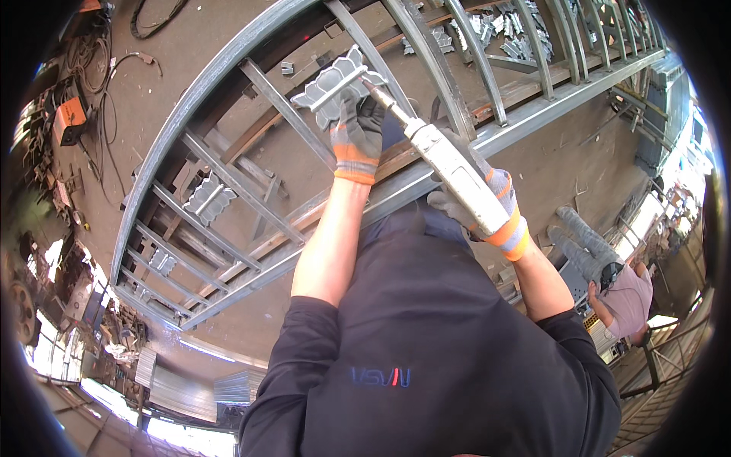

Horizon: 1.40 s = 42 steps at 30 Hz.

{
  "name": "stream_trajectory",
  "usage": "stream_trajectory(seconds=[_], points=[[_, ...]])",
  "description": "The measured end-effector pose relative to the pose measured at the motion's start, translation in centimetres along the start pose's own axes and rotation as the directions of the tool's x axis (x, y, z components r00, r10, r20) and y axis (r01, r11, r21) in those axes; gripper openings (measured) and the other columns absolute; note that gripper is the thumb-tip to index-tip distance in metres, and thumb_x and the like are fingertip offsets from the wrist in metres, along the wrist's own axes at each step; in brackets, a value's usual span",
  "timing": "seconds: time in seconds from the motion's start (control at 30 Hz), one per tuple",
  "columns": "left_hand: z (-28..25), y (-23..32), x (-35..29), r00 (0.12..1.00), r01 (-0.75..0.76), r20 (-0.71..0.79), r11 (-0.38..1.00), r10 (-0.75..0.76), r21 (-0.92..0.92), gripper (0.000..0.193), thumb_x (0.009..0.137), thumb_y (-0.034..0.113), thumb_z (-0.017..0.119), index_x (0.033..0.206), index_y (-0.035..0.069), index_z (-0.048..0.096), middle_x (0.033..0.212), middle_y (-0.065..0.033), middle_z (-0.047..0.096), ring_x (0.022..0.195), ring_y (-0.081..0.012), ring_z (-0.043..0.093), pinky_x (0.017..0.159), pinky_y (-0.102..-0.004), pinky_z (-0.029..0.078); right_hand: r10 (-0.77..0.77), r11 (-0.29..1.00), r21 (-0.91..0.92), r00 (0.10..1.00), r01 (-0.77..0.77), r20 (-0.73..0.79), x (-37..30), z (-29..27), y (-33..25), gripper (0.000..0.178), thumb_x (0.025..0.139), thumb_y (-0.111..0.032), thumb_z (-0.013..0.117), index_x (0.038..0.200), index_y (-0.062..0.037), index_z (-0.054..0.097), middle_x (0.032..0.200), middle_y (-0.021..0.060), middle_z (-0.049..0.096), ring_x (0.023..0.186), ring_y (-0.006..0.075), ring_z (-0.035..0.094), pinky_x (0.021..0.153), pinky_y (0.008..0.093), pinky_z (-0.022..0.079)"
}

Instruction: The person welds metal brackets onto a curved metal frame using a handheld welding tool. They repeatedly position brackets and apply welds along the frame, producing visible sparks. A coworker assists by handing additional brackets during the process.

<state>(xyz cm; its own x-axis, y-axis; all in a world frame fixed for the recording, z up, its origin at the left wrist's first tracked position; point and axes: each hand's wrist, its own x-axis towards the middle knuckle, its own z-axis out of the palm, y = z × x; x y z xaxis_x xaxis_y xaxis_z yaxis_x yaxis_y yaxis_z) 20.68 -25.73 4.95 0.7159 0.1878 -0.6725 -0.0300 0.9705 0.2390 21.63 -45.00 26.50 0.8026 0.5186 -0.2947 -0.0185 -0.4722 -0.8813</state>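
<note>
My left hand (356, 141), in a grey and orange work glove, is closed on the underside of a grey, scalloped metal ornament (332, 82), between two bars of a curved metal frame (171, 126). My right hand (499, 209), gloved alike, is wrapped round the white body of a welding gun (457, 169). The gun's narrow tip points up and left, right beside the ornament's right end; whether they touch I cannot tell. A similar ornament (211, 200) sits between bars farther left in the frame.
Many loose grey metal pieces (518, 30) lie on the floor beyond the frame. At the left stands an orange machine (71, 120) among cables. A person (620, 293) in a pink top is at the right. Sheet-metal stacks (179, 388) lie lower left.
</note>
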Motion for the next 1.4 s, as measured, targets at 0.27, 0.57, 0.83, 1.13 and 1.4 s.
stream_trajectory(seconds=[0.27,0.57,0.83,1.13,1.4], points=[[-4.8,-0.3,1.3,0.998,-0.020,-0.055,0.979,0.032,0.201,0.019,0.107,0.015,0.066,0.123,0.004,0.067,0.110,-0.0067,0.073,0.100,-0.0210,0.072,0.094,-0.0445,0.062,0.054,0.996,0.063,0.989,-0.063,0.140,1.2,0.4,2.4,0.071,0.090,-0.008,0.082,0.154,-0.0007,0.051,0.135,0.0116,0.072,0.108,0.0179,0.074,0.087,0.0308,0.059],[-5.8,-0.5,1.9,0.940,0.254,0.283,0.946,-0.192,-0.202,0.035,0.112,0.027,0.056,0.137,0.003,0.059,0.131,-0.0133,0.067,0.118,-0.0298,0.069,0.116,-0.0503,0.053,-0.001,1.000,0.030,0.997,-0.001,0.078,2.8,1.7,3.3,0.066,0.090,-0.013,0.076,0.152,-0.0046,0.055,0.123,0.0153,0.074,0.102,0.0346,0.073,0.083,0.0375,0.057],[-1.9,-0.4,-0.3,0.985,0.020,0.157,0.951,-0.072,0.309,0.047,0.110,0.028,0.054,0.149,0.001,0.051,0.139,-0.0199,0.066,0.130,-0.0355,0.064,0.119,-0.0490,0.051,0.043,0.995,0.084,0.981,-0.059,0.187,3.7,2.3,4.4,0.057,0.089,-0.015,0.077,0.141,-0.0018,0.060,0.115,0.0162,0.072,0.100,0.0357,0.071,0.081,0.0407,0.056],[-2.2,-0.9,0.8,0.992,0.121,-0.014,0.987,-0.123,-0.104,0.051,0.103,0.035,0.074,0.133,-0.003,0.055,0.125,-0.0204,0.068,0.115,-0.0348,0.071,0.109,-0.0534,0.059,-0.137,0.972,-0.148,0.955,0.180,0.262,4.2,2.1,5.4,0.069,0.090,-0.017,0.078,0.153,-0.0019,0.053,0.146,0.0185,0.063,0.123,0.0350,0.067,0.100,0.0387,0.054],[-2.2,-1.2,0.9,0.989,0.145,-0.017,0.983,-0.147,-0.110,0.057,0.103,0.042,0.073,0.134,-0.003,0.056,0.127,-0.0209,0.067,0.117,-0.0352,0.070,0.111,-0.0518,0.057,-0.082,0.973,0.227,0.976,0.036,0.200,6.7,2.3,2.9,0.067,0.088,-0.017,0.082,0.147,0.0003,0.057,0.129,0.0202,0.070,0.109,0.0399,0.070,0.092,0.0410,0.056]])
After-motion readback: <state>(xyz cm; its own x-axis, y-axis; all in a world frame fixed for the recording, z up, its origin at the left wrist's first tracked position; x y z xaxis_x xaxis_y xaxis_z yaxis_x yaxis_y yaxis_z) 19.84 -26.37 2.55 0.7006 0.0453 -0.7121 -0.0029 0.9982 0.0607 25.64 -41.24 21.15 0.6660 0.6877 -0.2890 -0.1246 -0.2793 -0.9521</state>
